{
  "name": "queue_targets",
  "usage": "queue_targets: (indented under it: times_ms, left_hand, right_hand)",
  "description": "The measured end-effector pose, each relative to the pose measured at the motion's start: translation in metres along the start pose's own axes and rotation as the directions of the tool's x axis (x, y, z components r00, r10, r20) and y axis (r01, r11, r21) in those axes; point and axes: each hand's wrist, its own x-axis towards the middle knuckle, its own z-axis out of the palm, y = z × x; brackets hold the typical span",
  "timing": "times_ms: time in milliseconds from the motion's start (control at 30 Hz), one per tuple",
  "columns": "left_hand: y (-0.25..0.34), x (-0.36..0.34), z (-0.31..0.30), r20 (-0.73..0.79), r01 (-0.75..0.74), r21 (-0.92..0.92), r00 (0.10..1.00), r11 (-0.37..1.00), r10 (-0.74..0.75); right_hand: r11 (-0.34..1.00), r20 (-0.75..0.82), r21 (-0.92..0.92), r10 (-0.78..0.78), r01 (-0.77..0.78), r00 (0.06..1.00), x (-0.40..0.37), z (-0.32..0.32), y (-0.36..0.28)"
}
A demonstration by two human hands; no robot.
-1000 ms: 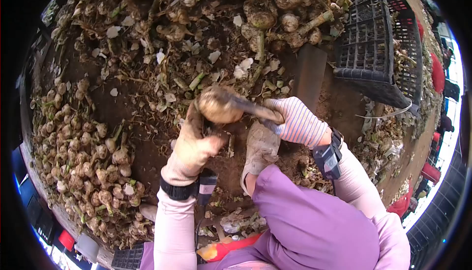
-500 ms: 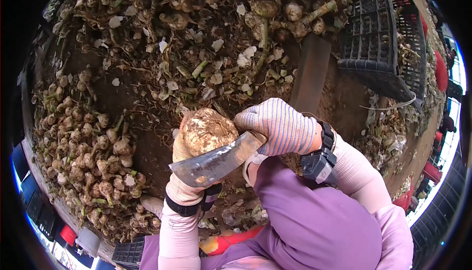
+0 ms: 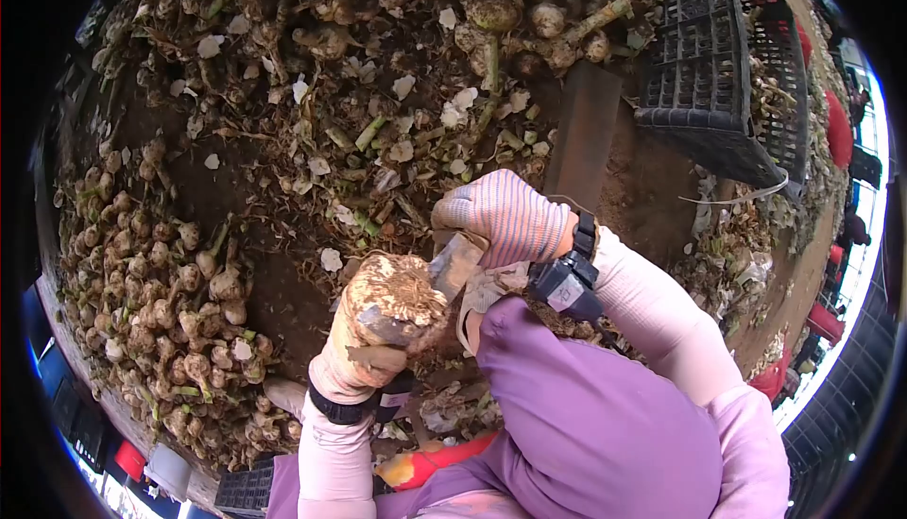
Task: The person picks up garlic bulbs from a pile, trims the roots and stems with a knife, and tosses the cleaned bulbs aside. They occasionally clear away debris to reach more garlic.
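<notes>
My gloved L hand (image 3: 351, 368): fingers closed round a muddy garlic bulb (image 3: 395, 294), roots up, near my lap. R hand (image 3: 503, 217) grips a knife (image 3: 457, 264), blade against the bulb. Outdoors, dirt floor (image 3: 250, 188) w/ garlic piles (image 3: 161, 292); black crate (image 3: 709, 75) far right.

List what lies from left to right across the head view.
heap of bulbs → bulb gripped in the left hand → knife → right hand gripping it → wrist device → black crate
</notes>
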Motion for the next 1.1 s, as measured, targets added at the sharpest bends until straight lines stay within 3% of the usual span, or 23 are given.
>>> queue_targets:
  times_ms: [33,100,167,200,233,267,300,333,367,433,467,500,567,600,633,667,700,767,867,900,967,1000,1100]
  left_hand:
    - [-0.001,-0.001,0.0,0.018,0.056,-0.379,0.998,0.924,-0.053]
    - [-0.004,-0.006,-0.007,-0.025,0.005,-0.286,1.0,0.958,-0.013]
    - [-0.005,-0.011,-0.016,0.051,0.065,-0.031,0.997,0.997,-0.063]
    - [0.003,-0.007,-0.01,0.094,-0.039,0.056,0.995,0.998,0.034]
    - [0.003,-0.011,-0.007,0.093,-0.04,0.057,0.995,0.998,0.034]
    - [0.0,-0.021,-0.003,-0.223,0.094,-0.327,0.959,0.94,-0.174]
    - [-0.001,-0.03,0.001,-0.408,0.075,-0.678,0.789,0.731,-0.459]
    - [0.011,-0.039,0.012,-0.12,0.036,-0.528,0.986,0.848,-0.117]
    - [0.004,-0.033,0.005,0.029,0.019,-0.513,1.0,0.858,-0.005]
    - [0.01,-0.031,0.006,-0.205,-0.244,-0.233,0.958,0.941,0.198]
    - [0.005,-0.02,0.003,-0.221,-0.441,-0.286,0.894,0.851,0.39]
    - [0.006,-0.008,-0.008,-0.116,-0.41,-0.291,0.912,0.864,0.394]
    - [0.023,-0.004,-0.006,-0.37,-0.329,-0.163,0.895,0.93,0.251]
    - [0.011,-0.016,-0.021,-0.546,-0.072,0.408,0.78,0.91,0.306]
    - [0.017,-0.012,-0.014,-0.546,-0.071,0.408,0.78,0.91,0.305]
    - [0.028,-0.003,-0.001,-0.462,-0.297,0.123,0.828,0.947,0.319]
    - [0.034,0.002,0.007,-0.378,-0.453,-0.199,0.854,0.869,0.359]
    - [0.03,0.008,0.003,-0.347,-0.474,-0.275,0.86,0.836,0.374]
    - [0.019,0.028,0.007,-0.299,-0.501,-0.685,0.856,0.529,0.422]
    - [0.02,0.03,0.017,-0.359,-0.501,-0.715,0.862,0.488,0.359]
    - [0.013,0.038,0.021,-0.245,-0.471,-0.746,0.852,0.472,0.463]
    - [0.012,0.037,0.019,-0.241,-0.468,-0.749,0.852,0.469,0.465]
    - [0.024,0.006,-0.022,-0.564,-0.808,-0.222,0.563,0.545,0.604]
  right_hand:
    - [1.0,0.003,-0.006,-0.002,0.002,1.0,0.0,0.0,0.001]
    - [0.999,0.011,-0.028,-0.032,0.033,0.999,0.002,0.007,0.004]
    - [0.999,0.022,-0.034,-0.02,0.021,1.0,0.004,0.011,0.003]
    - [0.999,0.016,-0.007,-0.039,0.04,0.999,0.006,0.012,0.001]
    - [0.998,0.011,0.02,-0.058,0.058,0.998,0.006,0.012,0.0]
    - [0.999,0.045,0.034,-0.023,0.021,0.999,0.007,0.013,0.001]
    - [0.999,0.042,0.033,-0.022,0.021,0.999,0.003,0.012,0.009]
    - [0.993,-0.01,-0.018,0.115,-0.115,0.993,-0.005,0.01,0.02]
    - [0.97,-0.05,-0.058,0.232,-0.235,0.971,-0.011,0.008,0.025]
    - [0.969,-0.119,0.018,0.248,-0.247,0.962,-0.012,-0.004,0.013]
    - [0.968,-0.16,0.05,0.249,-0.244,0.955,-0.009,-0.006,0.006]
    - [0.966,-0.192,0.089,0.257,-0.244,0.947,-0.007,-0.007,0.001]
    - [0.962,-0.157,0.113,0.263,-0.248,0.952,-0.007,-0.005,-0.007]
    - [0.916,-0.101,0.229,0.36,-0.33,0.927,-0.008,-0.004,-0.013]
    - [0.85,-0.039,0.331,0.446,-0.409,0.894,-0.008,-0.003,-0.016]
    - [0.828,-0.026,0.388,0.448,-0.404,0.894,-0.012,0.0,-0.015]
    - [0.827,-0.029,0.388,0.452,-0.407,0.891,-0.014,0.005,-0.013]
    - [0.749,0.015,0.551,0.432,-0.368,0.902,-0.015,0.015,-0.013]
    - [0.731,-0.021,0.611,0.398,-0.304,0.917,-0.005,0.008,-0.028]
    - [0.744,-0.05,0.614,0.371,-0.264,0.927,-0.002,0.005,-0.032]
    - [0.766,-0.136,0.621,0.312,-0.164,0.94,0.006,0.006,-0.037]
    - [0.774,-0.07,0.589,0.333,-0.231,0.94,0.008,0.012,-0.032]
    - [0.73,0.204,0.459,0.468,-0.506,0.86,-0.004,0.046,0.005]
